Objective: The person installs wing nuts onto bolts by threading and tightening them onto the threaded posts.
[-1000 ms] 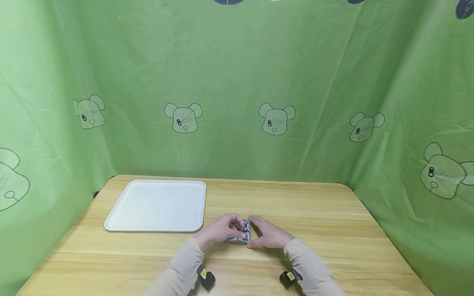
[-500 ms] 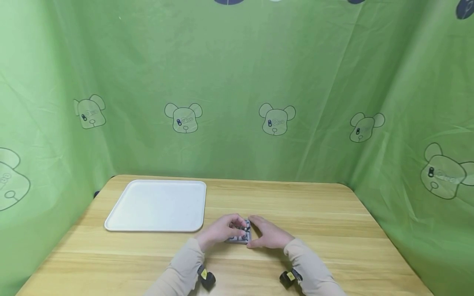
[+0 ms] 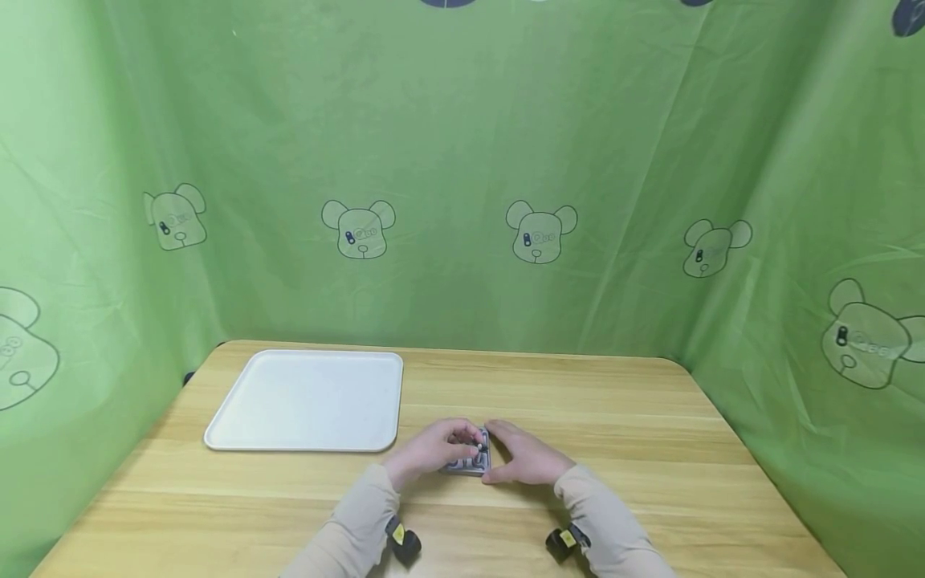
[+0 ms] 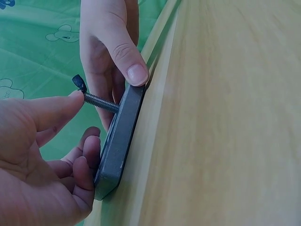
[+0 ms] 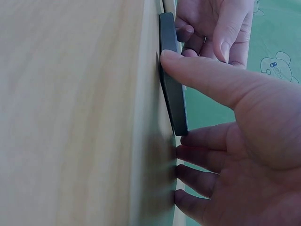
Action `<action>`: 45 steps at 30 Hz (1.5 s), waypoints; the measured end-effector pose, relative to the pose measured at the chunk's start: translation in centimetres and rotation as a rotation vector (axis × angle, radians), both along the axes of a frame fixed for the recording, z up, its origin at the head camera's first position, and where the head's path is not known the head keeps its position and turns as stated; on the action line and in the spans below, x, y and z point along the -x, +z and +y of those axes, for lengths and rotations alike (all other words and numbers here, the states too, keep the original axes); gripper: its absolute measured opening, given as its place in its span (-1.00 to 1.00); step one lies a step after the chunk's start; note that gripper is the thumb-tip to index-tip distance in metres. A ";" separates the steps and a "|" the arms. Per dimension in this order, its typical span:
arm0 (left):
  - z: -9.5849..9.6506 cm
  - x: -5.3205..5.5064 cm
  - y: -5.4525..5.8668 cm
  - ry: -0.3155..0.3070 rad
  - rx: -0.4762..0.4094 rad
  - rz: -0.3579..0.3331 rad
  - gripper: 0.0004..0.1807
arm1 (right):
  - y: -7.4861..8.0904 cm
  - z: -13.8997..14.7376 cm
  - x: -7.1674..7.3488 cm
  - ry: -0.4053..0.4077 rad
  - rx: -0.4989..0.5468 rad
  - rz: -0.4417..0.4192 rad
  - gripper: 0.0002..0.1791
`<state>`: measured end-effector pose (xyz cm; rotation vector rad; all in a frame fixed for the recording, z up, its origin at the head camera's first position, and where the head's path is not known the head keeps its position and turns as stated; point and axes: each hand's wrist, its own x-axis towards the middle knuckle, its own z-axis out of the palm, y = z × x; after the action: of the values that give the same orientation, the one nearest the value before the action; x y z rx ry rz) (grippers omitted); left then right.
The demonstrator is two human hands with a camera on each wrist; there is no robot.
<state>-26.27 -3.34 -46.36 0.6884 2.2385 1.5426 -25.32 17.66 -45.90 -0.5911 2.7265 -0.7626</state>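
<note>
Head view, lower centre: the right hand point(image 3: 530, 456) clasps a flat, grey rectangular block point(image 3: 468, 465) beneath the left hand point(image 3: 433, 445). Left wrist view, centre-left: the left hand pinches a dark, threaded metal wing-headed bolt point(image 4: 100, 101) against the block's face. Right wrist view, upper centre: the right hand presses the block's edges.

The block point(image 4: 124, 136) is grey; the tray point(image 3: 309, 401), white; the curtain point(image 3: 448, 144), bear-printed green.

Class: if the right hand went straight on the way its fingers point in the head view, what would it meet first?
The block, whose edge the right hand touches. Beyond it, probably the left hand, though depth is unclear.
</note>
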 end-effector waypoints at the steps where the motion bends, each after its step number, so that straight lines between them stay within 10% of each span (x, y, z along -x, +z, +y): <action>1: 0.0 0.0 0.0 -0.001 0.001 0.001 -0.81 | 0.0 0.0 0.0 0.000 -0.001 0.000 0.13; 45: 0.0 0.1 -0.1 0.009 -0.029 -0.011 -0.77 | 0.0 -0.1 0.0 -0.008 0.007 -0.009 0.12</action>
<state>-26.41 -3.36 -46.51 0.6777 2.2177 1.5825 -25.30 17.54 -45.91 -0.5778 2.7202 -0.7753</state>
